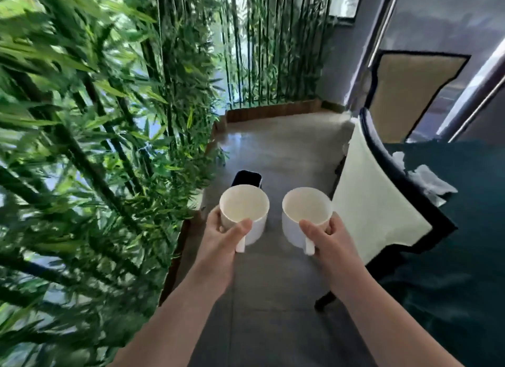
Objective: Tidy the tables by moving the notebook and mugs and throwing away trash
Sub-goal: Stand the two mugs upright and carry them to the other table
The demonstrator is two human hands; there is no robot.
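Observation:
I carry two white mugs above a grey tiled floor. My left hand [222, 234] grips the left mug [244, 206] by its side, thumb over the rim. My right hand [326, 236] grips the right mug [306, 208] the same way. Both mugs are upright and look empty inside. Crumpled white tissue trash [429, 179] lies on the dark green table [464, 230] at the right. No notebook is in view.
A black bin [247, 178] stands on the floor just beyond the left mug. Dense bamboo plants [82, 147] fill the left side. A dark-framed chair with a cream back [374, 202] stands between me and the green table.

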